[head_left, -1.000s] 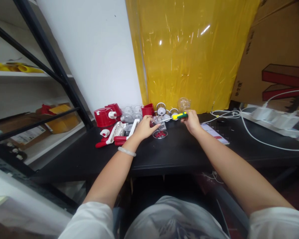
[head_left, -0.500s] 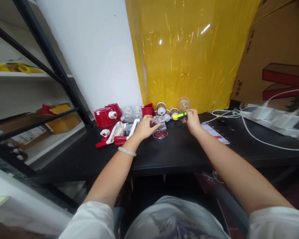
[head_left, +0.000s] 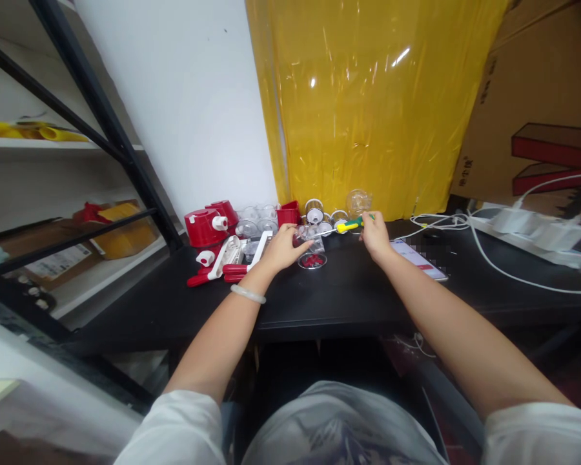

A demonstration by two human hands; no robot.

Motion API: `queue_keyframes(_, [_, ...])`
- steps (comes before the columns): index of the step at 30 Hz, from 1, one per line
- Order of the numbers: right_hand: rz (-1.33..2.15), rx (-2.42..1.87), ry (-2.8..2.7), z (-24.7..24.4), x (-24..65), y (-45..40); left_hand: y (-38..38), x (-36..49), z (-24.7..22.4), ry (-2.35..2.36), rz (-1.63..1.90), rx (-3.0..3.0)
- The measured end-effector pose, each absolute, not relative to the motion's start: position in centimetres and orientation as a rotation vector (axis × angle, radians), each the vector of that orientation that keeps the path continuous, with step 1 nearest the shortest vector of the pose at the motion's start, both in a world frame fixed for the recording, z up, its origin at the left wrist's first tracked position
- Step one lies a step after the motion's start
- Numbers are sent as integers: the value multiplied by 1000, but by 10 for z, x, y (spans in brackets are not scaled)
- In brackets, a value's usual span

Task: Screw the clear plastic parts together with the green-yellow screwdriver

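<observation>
My left hand (head_left: 284, 248) is closed round a clear plastic part (head_left: 314, 242), tilted above the black table. Just below it lies a round clear dish (head_left: 312, 260) with small red pieces in it. In my right hand (head_left: 376, 236) is a yellow and green screwdriver (head_left: 350, 225), its shaft pointing left to the clear part. Whether the tip touches the part is too small to tell. Behind the hands are several metal-rimmed cylinders (head_left: 314, 211) and a clear round piece (head_left: 359, 203).
Red housings (head_left: 204, 227), clear cups (head_left: 248, 224), a red bin (head_left: 288, 214) and red-and-white handles (head_left: 229, 259) crowd the table's left. On the right lie a phone (head_left: 420, 259), white cables and a power strip (head_left: 537, 237). A yellow film-covered panel (head_left: 368, 110) stands behind.
The screwdriver's shaft now shows reaching the clear part, and its handle has turned slightly in my right hand. My left hand has hardly moved; the whole view has shifted slightly.
</observation>
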State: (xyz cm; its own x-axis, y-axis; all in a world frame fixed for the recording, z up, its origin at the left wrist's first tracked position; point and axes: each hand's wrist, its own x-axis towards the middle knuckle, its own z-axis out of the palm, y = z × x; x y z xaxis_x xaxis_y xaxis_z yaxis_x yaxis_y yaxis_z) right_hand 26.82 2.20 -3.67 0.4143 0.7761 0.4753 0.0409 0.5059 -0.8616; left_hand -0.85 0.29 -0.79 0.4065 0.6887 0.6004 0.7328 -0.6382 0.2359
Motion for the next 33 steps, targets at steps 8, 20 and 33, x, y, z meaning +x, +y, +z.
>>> queue_keyframes(8, [575,-1005,-990,-35,263,20,3,-9,-8,-1344,-1042,-2580])
queue_keyframes(20, [635,-945,-965,-28,259,15,0,-8,-5,-1353,-1054,-2582])
queue_keyframes(33, [586,-1053,-951,-28,262,12,4,-9,-8,-1323,-1058,-2586])
